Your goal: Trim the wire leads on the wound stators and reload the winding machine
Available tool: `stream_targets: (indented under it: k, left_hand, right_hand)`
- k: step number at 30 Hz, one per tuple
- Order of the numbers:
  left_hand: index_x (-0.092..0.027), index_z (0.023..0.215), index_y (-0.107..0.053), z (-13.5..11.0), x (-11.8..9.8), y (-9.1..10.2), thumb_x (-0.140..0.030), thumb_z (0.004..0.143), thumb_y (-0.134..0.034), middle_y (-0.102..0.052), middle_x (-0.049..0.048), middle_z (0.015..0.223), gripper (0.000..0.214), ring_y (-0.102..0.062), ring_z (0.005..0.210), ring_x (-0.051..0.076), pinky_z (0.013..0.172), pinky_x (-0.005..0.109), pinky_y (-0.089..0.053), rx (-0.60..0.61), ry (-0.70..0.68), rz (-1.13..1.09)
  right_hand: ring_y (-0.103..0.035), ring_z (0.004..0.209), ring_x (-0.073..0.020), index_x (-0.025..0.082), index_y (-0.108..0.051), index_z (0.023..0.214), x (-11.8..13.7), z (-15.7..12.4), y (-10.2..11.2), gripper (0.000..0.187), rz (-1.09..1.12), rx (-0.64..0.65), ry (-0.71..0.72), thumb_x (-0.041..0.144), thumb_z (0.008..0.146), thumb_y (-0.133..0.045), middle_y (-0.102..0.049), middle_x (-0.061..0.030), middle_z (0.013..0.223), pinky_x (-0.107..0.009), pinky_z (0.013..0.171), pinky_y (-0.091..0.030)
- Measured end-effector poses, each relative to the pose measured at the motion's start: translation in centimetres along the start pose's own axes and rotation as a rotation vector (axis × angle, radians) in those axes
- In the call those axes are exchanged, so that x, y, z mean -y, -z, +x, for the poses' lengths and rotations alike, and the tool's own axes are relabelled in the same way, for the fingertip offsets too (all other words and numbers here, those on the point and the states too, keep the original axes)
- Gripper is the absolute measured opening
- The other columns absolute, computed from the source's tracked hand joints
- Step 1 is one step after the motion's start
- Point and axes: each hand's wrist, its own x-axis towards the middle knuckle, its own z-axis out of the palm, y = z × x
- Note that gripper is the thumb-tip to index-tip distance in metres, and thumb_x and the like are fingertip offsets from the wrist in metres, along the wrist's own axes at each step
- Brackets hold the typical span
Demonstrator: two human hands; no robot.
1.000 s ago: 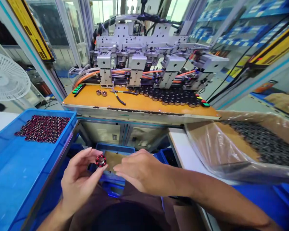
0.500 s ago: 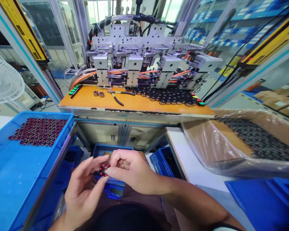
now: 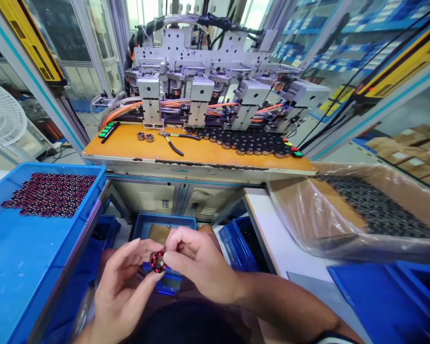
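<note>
Between the thumb and fingers of my left hand [image 3: 123, 286] is a small ring-shaped motor stator [image 3: 158, 262], black with red windings around its open middle. My right hand [image 3: 200, 265] is closed, its thumb and forefinger pinched against the stator's right edge. Both hands hold the part above my lap. Many similar red-and-black stators [image 3: 53, 193] lie packed at the far end of the blue tray [image 3: 25, 253] on the left.
Ahead stands a machine [image 3: 200, 91] over an orange bench top [image 3: 125, 148]. Pliers [image 3: 174, 143], two loose rings [image 3: 145, 137] and rows of black parts [image 3: 247, 142] rest there. A plastic-lined carton [image 3: 297, 229] with dark parts is at right. Below sits a blue bin [image 3: 236, 243].
Both hands and the stator are slightly lower in view, and the stator's open face shows more. The surroundings have shifted a little left with the camera.
</note>
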Motion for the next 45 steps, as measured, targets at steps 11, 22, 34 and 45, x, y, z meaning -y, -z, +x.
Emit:
stream_targets:
  k: [11,22,34,45]
  left_hand:
    - [-0.026,0.106,-0.076,0.4,-0.1,0.9,-0.01,0.08,-0.074,-0.071,0.0116,0.113,0.031,-0.073,0.104,0.023,0.083,0.028,-0.063,0.117,0.247,-0.198]
    - [-0.026,0.102,-0.076,0.2,0.2,0.6,-0.023,0.079,-0.078,-0.068,0.0084,0.104,0.023,-0.069,0.089,0.017,0.075,0.025,-0.058,0.129,0.388,-0.405]
    - [-0.025,0.102,-0.077,0.1,-0.6,0.7,-0.023,0.08,-0.077,-0.07,0.0095,0.105,0.023,-0.07,0.086,0.016,0.075,0.024,-0.058,0.262,0.462,-0.384]
    - [-0.032,0.107,-0.079,0.8,-1.7,0.0,-0.02,0.078,-0.078,-0.077,0.0049,0.089,0.031,-0.074,0.08,0.019,0.071,0.026,-0.061,0.318,0.549,-0.396]
  right_hand:
    - [-0.045,0.057,-0.0076,0.017,-0.055,0.075,2.0,-0.3,0.5,0.028,-0.167,0.082,0.022,0.036,0.08,-0.074,-0.052,0.0044,0.065,-0.022,0.054,-0.036]
    - [-0.045,0.058,-0.0082,0.016,-0.056,0.071,2.2,-0.4,2.2,0.029,-0.177,0.175,-0.101,0.038,0.082,-0.072,-0.053,0.0031,0.064,-0.022,0.055,-0.036]
    - [-0.043,0.056,-0.0072,0.016,-0.058,0.069,3.3,-0.2,3.7,0.03,-0.291,0.189,-0.124,0.039,0.081,-0.074,-0.052,0.0042,0.063,-0.021,0.052,-0.036]
    - [-0.058,0.075,-0.0102,0.015,-0.066,0.08,4.4,2.3,2.3,0.011,-0.514,0.475,0.252,0.02,0.09,-0.068,-0.061,-0.0002,0.083,-0.025,0.074,-0.048]
